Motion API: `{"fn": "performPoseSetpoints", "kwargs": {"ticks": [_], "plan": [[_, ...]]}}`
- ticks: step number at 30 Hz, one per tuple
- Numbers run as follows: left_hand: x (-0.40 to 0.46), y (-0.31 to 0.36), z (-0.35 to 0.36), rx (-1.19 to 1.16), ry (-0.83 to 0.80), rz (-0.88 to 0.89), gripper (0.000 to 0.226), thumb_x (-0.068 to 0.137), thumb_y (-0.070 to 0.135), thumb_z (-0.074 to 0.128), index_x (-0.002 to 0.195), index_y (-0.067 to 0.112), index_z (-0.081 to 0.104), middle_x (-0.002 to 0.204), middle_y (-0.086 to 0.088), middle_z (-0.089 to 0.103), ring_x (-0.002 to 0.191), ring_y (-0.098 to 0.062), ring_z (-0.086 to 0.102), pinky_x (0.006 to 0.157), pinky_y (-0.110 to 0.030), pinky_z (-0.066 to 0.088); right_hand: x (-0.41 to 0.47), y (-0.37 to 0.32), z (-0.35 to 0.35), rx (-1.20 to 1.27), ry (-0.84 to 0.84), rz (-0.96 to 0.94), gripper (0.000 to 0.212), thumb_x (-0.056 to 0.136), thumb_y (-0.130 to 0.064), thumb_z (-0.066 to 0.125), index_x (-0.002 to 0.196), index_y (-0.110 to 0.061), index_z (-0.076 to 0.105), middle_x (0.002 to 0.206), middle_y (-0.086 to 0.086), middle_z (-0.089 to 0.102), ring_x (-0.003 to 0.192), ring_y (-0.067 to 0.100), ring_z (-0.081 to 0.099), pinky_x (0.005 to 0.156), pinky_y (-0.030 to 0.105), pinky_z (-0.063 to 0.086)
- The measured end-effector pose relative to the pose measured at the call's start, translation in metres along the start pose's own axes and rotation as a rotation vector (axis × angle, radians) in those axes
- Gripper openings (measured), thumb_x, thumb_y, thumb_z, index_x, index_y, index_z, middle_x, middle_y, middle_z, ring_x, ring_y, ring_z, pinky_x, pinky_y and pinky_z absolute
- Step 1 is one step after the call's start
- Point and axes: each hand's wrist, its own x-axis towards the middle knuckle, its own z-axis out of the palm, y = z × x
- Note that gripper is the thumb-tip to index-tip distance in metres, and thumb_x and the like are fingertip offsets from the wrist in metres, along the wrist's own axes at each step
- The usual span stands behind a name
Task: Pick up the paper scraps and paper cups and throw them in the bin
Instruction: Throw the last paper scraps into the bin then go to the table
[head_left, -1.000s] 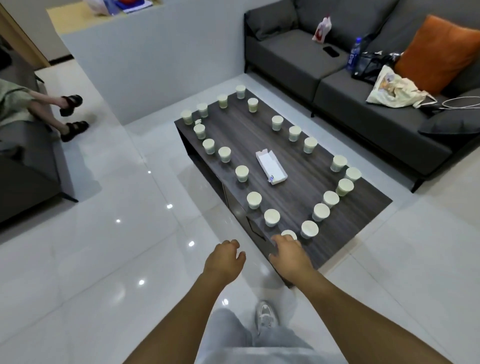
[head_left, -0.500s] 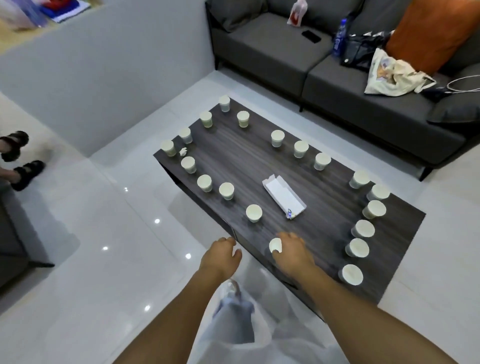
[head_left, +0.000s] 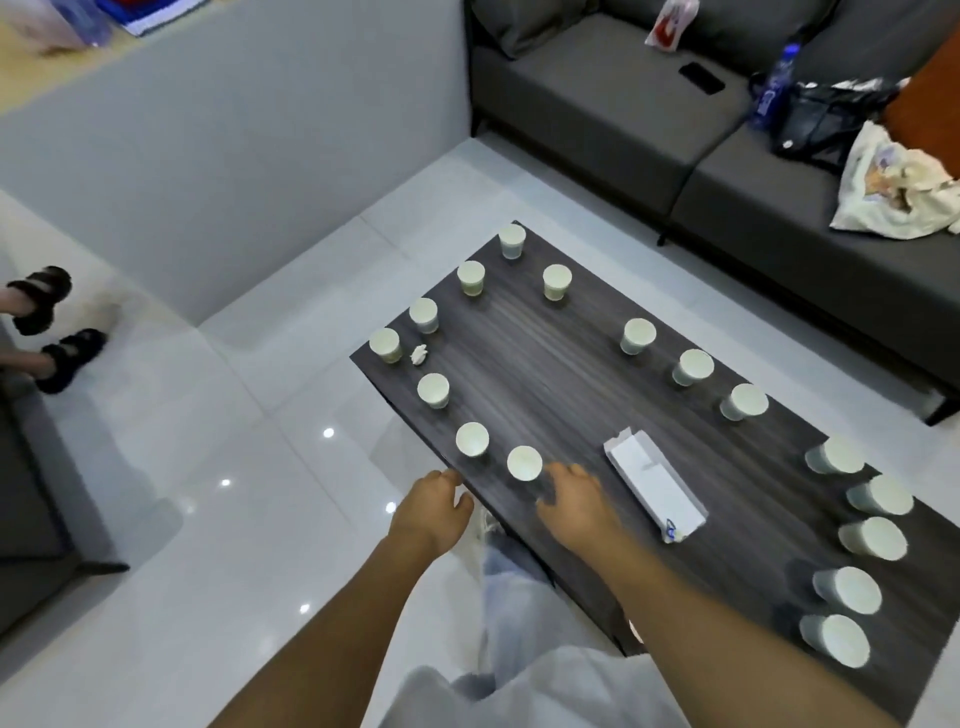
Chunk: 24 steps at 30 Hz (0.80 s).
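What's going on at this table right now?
A person stands at the dark coffee table, which carries many paper cups. Their right hand reaches, fingers spread, toward the nearest paper cup at the near edge, not gripping it. The left hand hangs loosely curled beside the edge, holding nothing. A paper scrap and a white box lie untouched.

The right hand has been carried up the table's near row of cups towards 11 o'clock, and its fingertips are now set just beside a cup at its 10 o'clock. Only three cups are now seen in that row, where five were seen half a second ago and seven before that. The left hand has been brought up to the table's edge.
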Motion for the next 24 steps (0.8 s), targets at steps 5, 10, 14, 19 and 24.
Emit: {"fn": "performPoseSetpoints", "kwargs": {"ticks": [5,10,14,19,24], "plan": [[0.063,-0.015,-0.041,-0.048,0.026,-0.077,0.034,0.096,0.033,0.045,0.125,0.015,0.052,0.122,-0.006,0.057,0.108,-0.022,0.057,0.084,-0.025,0.042,0.079,-0.051,-0.02,-0.05,-0.06,-0.033,0.047,0.093,-0.025,0.052,0.139,-0.019,0.041,0.136,0.007,0.045,0.125,0.028,0.041,0.098,0.039,0.042],[0.112,-0.03,-0.075,-0.083,0.026,-0.123,0.033,0.097,0.032,0.044,0.123,0.015,0.053,0.121,-0.007,0.057,0.108,-0.022,0.056,0.086,-0.027,0.043,0.145,-0.104,-0.033,-0.066,-0.108,-0.072,0.05,0.093,-0.027,0.055,0.14,-0.019,0.04,0.138,0.006,0.044,0.126,0.026,0.04,0.1,0.037,0.04],[0.15,-0.05,-0.093,-0.106,-0.007,-0.164,0.033,0.096,0.031,0.044,0.124,0.014,0.053,0.121,-0.007,0.057,0.111,-0.022,0.054,0.088,-0.028,0.043,0.19,-0.138,-0.033,-0.088,-0.148,-0.071,0.046,0.095,-0.027,0.051,0.139,-0.02,0.041,0.137,0.004,0.043,0.126,0.025,0.039,0.1,0.039,0.041],[0.209,-0.09,-0.106,-0.116,-0.069,-0.2,0.035,0.096,0.032,0.045,0.127,0.016,0.052,0.125,-0.005,0.056,0.113,-0.022,0.054,0.091,-0.028,0.042,0.253,-0.173,-0.019,-0.094,-0.159,-0.049,0.045,0.094,-0.026,0.052,0.137,-0.018,0.042,0.136,0.006,0.043,0.127,0.027,0.039,0.097,0.041,0.044],[0.277,-0.131,-0.105,-0.162,-0.076,-0.233,0.034,0.096,0.031,0.047,0.125,0.016,0.054,0.126,-0.004,0.057,0.111,-0.02,0.056,0.084,-0.022,0.038,0.328,-0.197,0.014,-0.059,-0.161,-0.03,0.048,0.094,-0.022,0.053,0.14,-0.015,0.04,0.14,0.01,0.042,0.13,0.029,0.038,0.103,0.039,0.038]]}}
